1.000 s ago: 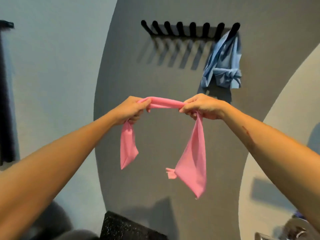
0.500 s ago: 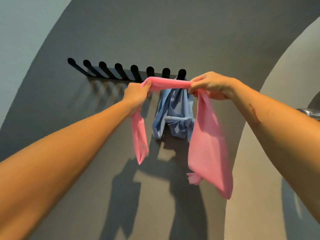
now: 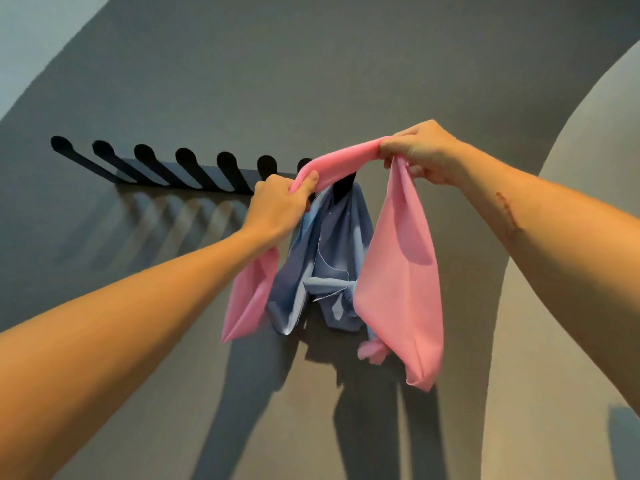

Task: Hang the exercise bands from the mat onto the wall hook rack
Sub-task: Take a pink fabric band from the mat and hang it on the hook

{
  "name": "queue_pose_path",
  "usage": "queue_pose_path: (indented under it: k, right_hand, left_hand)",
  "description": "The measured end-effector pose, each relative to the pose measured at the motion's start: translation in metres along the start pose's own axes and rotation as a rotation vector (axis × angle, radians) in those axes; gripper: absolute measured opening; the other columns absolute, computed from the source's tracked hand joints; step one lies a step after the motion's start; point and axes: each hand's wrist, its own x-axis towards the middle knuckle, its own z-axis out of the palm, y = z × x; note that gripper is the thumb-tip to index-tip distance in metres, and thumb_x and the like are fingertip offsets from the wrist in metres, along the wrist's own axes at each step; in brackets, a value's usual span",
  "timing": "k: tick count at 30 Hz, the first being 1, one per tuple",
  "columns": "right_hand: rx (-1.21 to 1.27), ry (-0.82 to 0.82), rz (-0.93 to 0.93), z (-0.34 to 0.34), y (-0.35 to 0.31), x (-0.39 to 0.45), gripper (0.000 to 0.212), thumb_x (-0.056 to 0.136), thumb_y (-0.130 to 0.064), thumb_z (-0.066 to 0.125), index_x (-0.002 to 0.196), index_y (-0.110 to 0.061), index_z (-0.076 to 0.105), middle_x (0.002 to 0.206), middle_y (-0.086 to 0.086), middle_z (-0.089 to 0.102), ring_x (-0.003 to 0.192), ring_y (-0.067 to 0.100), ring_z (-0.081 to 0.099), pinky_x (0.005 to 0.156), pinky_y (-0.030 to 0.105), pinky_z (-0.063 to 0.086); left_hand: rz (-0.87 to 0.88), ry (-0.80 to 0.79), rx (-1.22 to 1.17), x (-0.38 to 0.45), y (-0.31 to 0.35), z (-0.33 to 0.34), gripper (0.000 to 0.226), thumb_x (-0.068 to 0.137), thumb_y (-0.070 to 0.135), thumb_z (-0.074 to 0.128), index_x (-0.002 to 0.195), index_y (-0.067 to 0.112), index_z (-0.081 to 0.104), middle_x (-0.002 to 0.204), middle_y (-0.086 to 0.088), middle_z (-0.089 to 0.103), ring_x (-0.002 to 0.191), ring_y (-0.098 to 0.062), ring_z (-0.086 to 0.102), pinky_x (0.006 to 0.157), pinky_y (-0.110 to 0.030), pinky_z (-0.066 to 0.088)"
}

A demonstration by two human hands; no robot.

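From my head camera: my left hand (image 3: 280,202) and right hand (image 3: 420,152) each have their fingers closed tight on the soft pink stretch-fabric exercise band (image 3: 398,271), its top span pulled taut between them, both ends drooping. It sits up at the black metal wall hook rack (image 3: 194,171), in front of the pale blue knotted band (image 3: 329,258) already hanging there. I judge I'm mid-hanging; next I must drop the span over a free hook.

A dark grey painted wall (image 3: 311,81) fills most of the view. A paler blue-grey area (image 3: 31,39) is seen at upper left, and a curved beige area (image 3: 571,306) at right.
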Motion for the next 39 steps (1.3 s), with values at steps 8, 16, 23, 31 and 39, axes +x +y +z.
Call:
queue_pose_path:
  k: [8,16,23,31,39]
  right_hand:
    - [0.085,0.082,0.055,0.009,0.010,0.015,0.007,0.071,-0.017,0.072,0.071,-0.010,0.068,0.046,-0.006,0.046,0.030,0.006,0.037,0.038,0.016,0.029]
    - [0.212,0.056,0.111,0.027,0.044,0.021,0.026,0.069,-0.020,0.068,0.087,-0.002,0.077,0.069,0.007,0.064,0.050,0.015,0.049,0.046,0.022,0.036]
    - [0.562,0.011,0.143,0.032,0.014,0.029,0.010,0.078,-0.009,0.065,0.069,-0.008,0.066,0.055,0.002,0.064,0.041,0.007,0.057,0.044,0.013,0.042]
    - [0.675,-0.017,0.200,0.053,0.012,0.033,0.012,0.083,0.003,0.054,0.074,-0.004,0.059,0.047,0.005,0.059,0.028,0.007,0.049,0.034,0.011,0.034]
    - [0.700,0.055,0.066,0.055,0.014,0.034,0.013,0.081,-0.002,0.062,0.069,-0.004,0.066,0.069,0.011,0.068,0.033,0.008,0.049,0.042,0.017,0.039]
  left_hand:
    - [-0.108,0.024,-0.219,0.008,0.004,0.030,0.072,0.099,0.053,0.035,0.057,0.005,0.067,0.029,0.007,0.042,0.037,-0.012,0.039,0.048,-0.027,0.032]
    - [-0.175,0.154,-0.360,0.017,0.021,0.048,0.061,0.092,0.030,0.041,0.035,0.013,0.056,0.031,0.001,0.047,0.043,-0.011,0.042,0.056,-0.030,0.042]
    - [-0.244,0.233,-0.409,0.016,0.026,0.055,0.062,0.091,0.022,0.039,0.032,0.015,0.055,0.031,0.003,0.046,0.047,-0.020,0.043,0.054,-0.028,0.036]
    - [0.090,0.491,0.088,0.008,0.012,0.061,0.038,0.100,0.026,0.039,0.090,-0.001,0.063,0.081,-0.024,0.065,0.078,-0.041,0.057,0.060,-0.032,0.028]
    - [0.186,0.596,0.015,0.007,0.015,0.067,0.036,0.096,0.014,0.042,0.129,0.004,0.052,0.080,-0.022,0.063,0.075,-0.042,0.056,0.059,-0.036,0.031]
